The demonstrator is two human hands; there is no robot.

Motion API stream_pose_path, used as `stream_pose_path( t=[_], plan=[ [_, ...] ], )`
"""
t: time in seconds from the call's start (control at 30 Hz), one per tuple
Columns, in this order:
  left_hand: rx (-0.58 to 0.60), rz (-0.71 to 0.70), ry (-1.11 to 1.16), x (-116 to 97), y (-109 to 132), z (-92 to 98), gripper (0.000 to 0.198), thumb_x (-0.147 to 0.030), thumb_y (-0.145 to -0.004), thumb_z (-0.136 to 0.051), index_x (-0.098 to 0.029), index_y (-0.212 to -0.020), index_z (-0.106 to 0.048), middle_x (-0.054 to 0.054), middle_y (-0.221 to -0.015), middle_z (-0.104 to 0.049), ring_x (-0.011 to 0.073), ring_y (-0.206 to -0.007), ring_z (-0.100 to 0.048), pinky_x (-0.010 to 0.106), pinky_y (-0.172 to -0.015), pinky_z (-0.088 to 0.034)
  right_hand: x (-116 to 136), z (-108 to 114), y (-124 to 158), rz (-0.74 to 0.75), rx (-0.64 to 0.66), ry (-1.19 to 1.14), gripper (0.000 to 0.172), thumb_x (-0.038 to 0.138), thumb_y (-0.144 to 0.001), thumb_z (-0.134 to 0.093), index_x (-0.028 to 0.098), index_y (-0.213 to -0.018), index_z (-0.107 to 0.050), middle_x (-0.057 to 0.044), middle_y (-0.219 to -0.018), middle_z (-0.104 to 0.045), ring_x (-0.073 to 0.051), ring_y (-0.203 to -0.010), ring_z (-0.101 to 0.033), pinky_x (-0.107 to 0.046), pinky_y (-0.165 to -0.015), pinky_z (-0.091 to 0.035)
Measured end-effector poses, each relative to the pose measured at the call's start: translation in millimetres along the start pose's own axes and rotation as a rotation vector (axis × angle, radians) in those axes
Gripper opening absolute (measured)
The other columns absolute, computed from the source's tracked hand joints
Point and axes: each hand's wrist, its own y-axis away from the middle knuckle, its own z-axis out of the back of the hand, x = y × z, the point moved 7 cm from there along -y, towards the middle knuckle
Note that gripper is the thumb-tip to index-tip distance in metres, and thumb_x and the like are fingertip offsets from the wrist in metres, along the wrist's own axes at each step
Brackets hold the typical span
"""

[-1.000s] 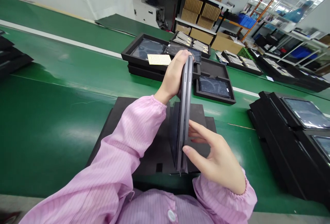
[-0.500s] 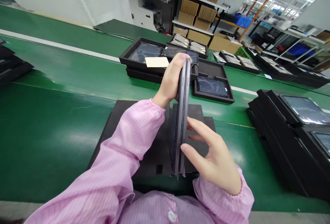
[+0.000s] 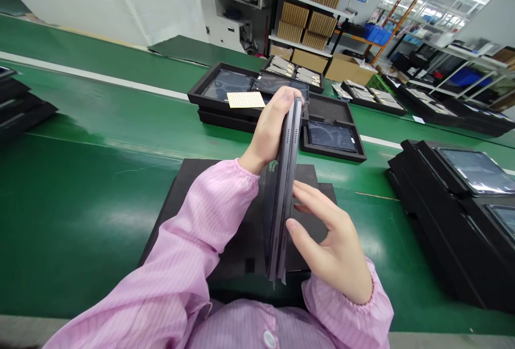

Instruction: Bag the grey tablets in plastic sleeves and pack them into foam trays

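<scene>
Two thin dark grey tablets (image 3: 285, 188) are held face to face on edge, with speaker holes along their narrow sides and clear film at the lower end. My left hand (image 3: 272, 126) grips them at the far upper end. Beside their near right face is my right hand (image 3: 332, 242), thumb and fingers apart; its fingertips are at or close to the tablet, and I cannot tell whether they touch. Below the tablets lies a flat black tray or box (image 3: 237, 231) on the green bench.
Behind are black trays (image 3: 354, 124) with tablets, and a yellow dotted sticker sheet (image 3: 245, 100). Stacked black trays with tablets (image 3: 475, 172) stand at right, more black trays (image 3: 28, 102) at left. The green bench (image 3: 100, 193) runs across. Shelves with cardboard boxes (image 3: 293, 14) stand beyond.
The tablets and my left hand have shifted slightly down in view. My right thumb has come a little away from the tablet edge.
</scene>
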Motion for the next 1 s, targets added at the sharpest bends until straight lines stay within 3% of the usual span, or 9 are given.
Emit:
stream_pose_path(
  t=[0.3, 0.5, 1.0],
  plan=[
    [-0.021, 0.061, 0.027, -3.4, 3.1, -4.5, 0.043, -0.055, -0.102, -0.043, -0.022, -0.078, -0.058, 0.002, -0.076, -0.053, 0.0187, -0.083, -0.062, 0.033, -0.076, -0.052, -3.1, 3.6, -1.3, -0.02, -0.019, -0.043, 0.043, 0.012, -0.086, -0.059, 0.022, -0.124, -0.074, -0.01, -0.13, -0.074, -0.027, -0.118, -0.072, -0.045, -0.098, -0.064],
    [-0.011, 0.048, -0.014, -0.7, 0.4, -2.4, 0.045, -0.058, -0.101, -0.042, -0.023, -0.079, -0.058, 0.002, -0.076, -0.054, 0.0188, -0.083, -0.062, 0.033, -0.077, -0.053, -5.3, 4.6, -3.9, -0.017, 0.0, -0.06, 0.039, 0.013, -0.087, -0.057, 0.018, -0.121, -0.075, -0.013, -0.128, -0.074, -0.026, -0.118, -0.072, -0.043, -0.098, -0.064],
    [-0.007, 0.048, -0.018, -2.6, 0.0, -2.2, 0.044, -0.059, -0.1, -0.043, -0.023, -0.079, -0.057, 0.002, -0.076, -0.053, 0.0176, -0.076, -0.057, 0.033, -0.075, -0.051, -8.5, 6.6, -4.4, -0.04, 0.004, -0.074, 0.044, 0.013, -0.087, -0.057, 0.023, -0.126, -0.074, -0.009, -0.131, -0.073, -0.026, -0.12, -0.071, -0.043, -0.097, -0.065]
  ],
)
